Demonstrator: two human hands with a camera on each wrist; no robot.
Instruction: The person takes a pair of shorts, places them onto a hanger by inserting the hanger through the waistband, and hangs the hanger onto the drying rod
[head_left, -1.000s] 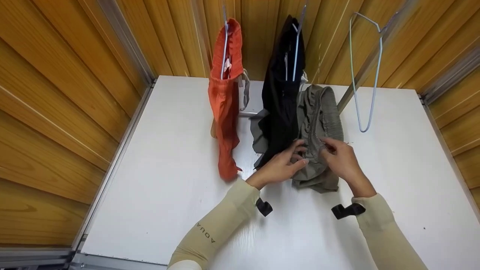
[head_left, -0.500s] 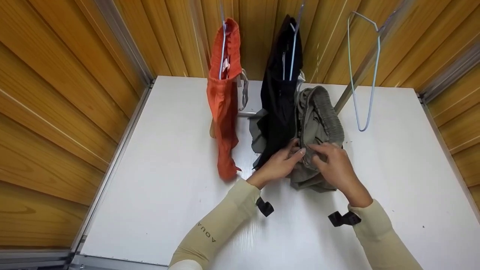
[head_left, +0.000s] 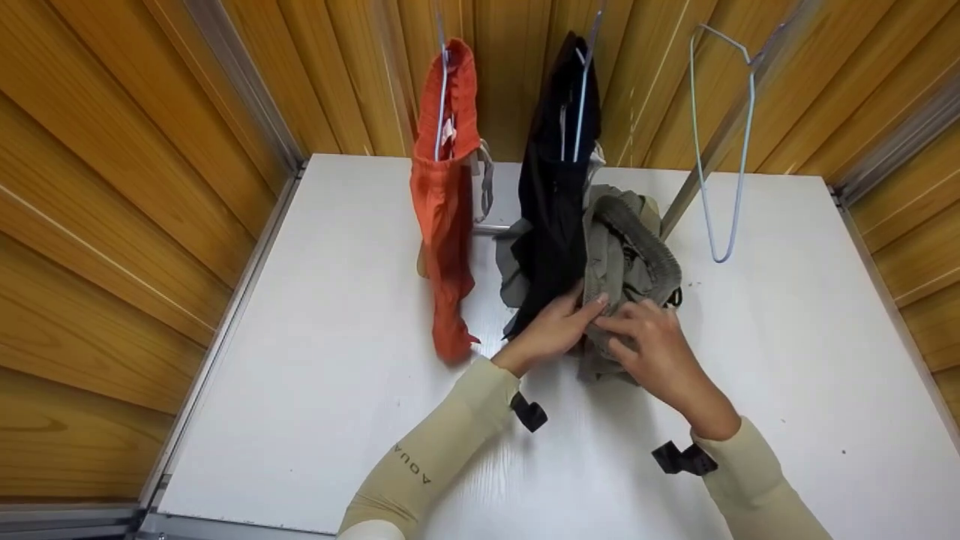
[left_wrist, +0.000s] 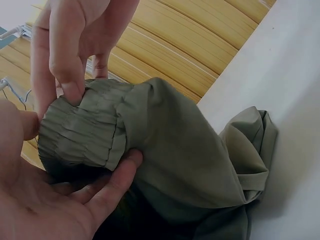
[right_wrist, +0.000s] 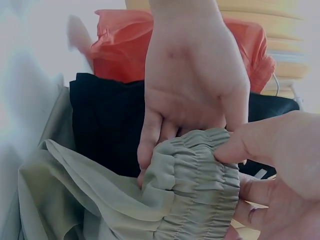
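Olive elastic-waist pants (head_left: 643, 232) hang in folds in front of me, right of the black pants (head_left: 556, 195), their gathered waistband spread into a loop. My left hand (head_left: 551, 330) holds the near left part of that band, fingers behind it and thumb at its edge. My right hand (head_left: 656, 356) pinches the band close beside the left thumb. The left wrist view shows the ruched waistband (left_wrist: 82, 132) between both hands. In the right wrist view the right thumb (right_wrist: 245, 142) lies on the band, while the left fingers are partly hidden behind it.
Orange pants (head_left: 446, 225) hang on a wire hanger at left, and the black pair hangs on another. A bare wire hanger (head_left: 739, 180) hangs at right by a metal bar (head_left: 686, 195). Below is a white board (head_left: 337, 337), with wooden panel walls (head_left: 112, 225) around.
The right hand has moved left and slightly down to meet the left hand. The olive waistband has turned and opened into a wider loop. The left hand has barely moved.
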